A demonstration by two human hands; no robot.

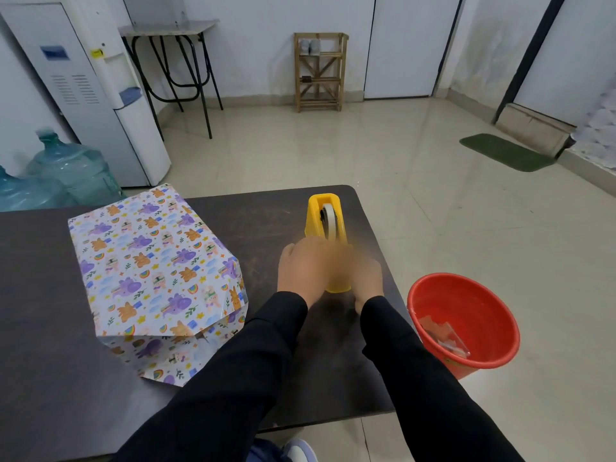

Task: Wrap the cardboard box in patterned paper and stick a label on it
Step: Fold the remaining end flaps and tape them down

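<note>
**Step in hand.** Tape is being drawn for the wrap. Both hands are brought together at the near end of the yellow tape dispenser (325, 211), which stands on the desk (50, 328) to the right of the box. The left hand (301, 268) is laid against the dispenser's left side and the right hand (368, 278) against its right. Both are blurred, so it cannot be told whether the fingers are pinched on tape, clamped on the housing or spread. The tape roll (330, 218) is seated in the dispenser.

**Position of the work.** The cardboard box (156, 261) lies on the left part of the desk, apart from both hands and fully covered on top by the patterned paper (133, 228). The wrap is judged mostly done. No label is seen on the faces in view.

**Orientation.** The long axis runs from the far desk edge towards the person, with the near end swung slightly right. At that near end a tapered flap (160, 358) lies flat on the desk, pointing at the person, not yet folded up.

**Next move, as judged.** A strip has to be torn off and carried left, and the flap raised against the box end and held while taped.

**Other.** A red bucket (461, 276) holding scraps stands on the floor to the right.
</note>
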